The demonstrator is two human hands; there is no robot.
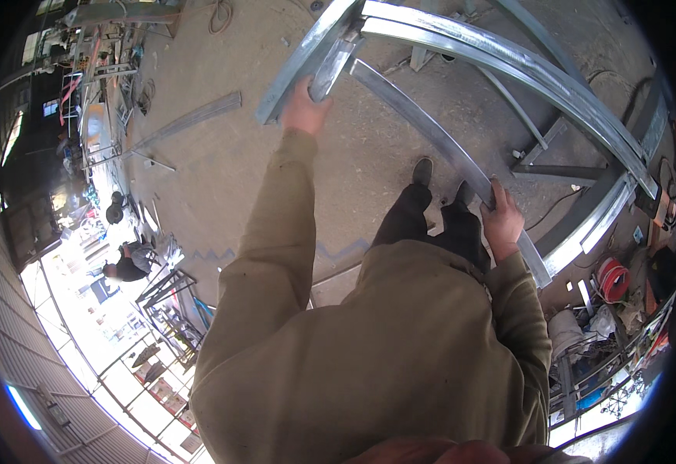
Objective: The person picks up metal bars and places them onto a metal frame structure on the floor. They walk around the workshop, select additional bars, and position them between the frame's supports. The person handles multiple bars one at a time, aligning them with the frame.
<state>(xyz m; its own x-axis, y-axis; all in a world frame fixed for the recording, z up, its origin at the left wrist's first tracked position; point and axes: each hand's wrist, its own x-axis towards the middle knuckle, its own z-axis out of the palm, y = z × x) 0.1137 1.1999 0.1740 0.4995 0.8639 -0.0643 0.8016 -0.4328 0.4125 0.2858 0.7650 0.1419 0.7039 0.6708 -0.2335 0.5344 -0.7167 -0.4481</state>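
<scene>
I stand on a concrete floor in an olive jacket and dark trousers. My left hand (305,107) is stretched forward and closed around the near end of a short galvanised steel channel (330,69), where several long profiles meet. My right hand (500,220) grips a long flat steel bar (431,131) near its lower end, beside my right leg. The bar runs diagonally from the joint by my left hand down to my right side. A long curved-looking steel rail (508,66) crosses above it.
A loose metal strip (191,117) lies on the floor at left. A steel frame (585,224), a red cable reel (612,278) and buckets crowd the right. A crouching person (125,264) works at far left beside metal racks (169,305).
</scene>
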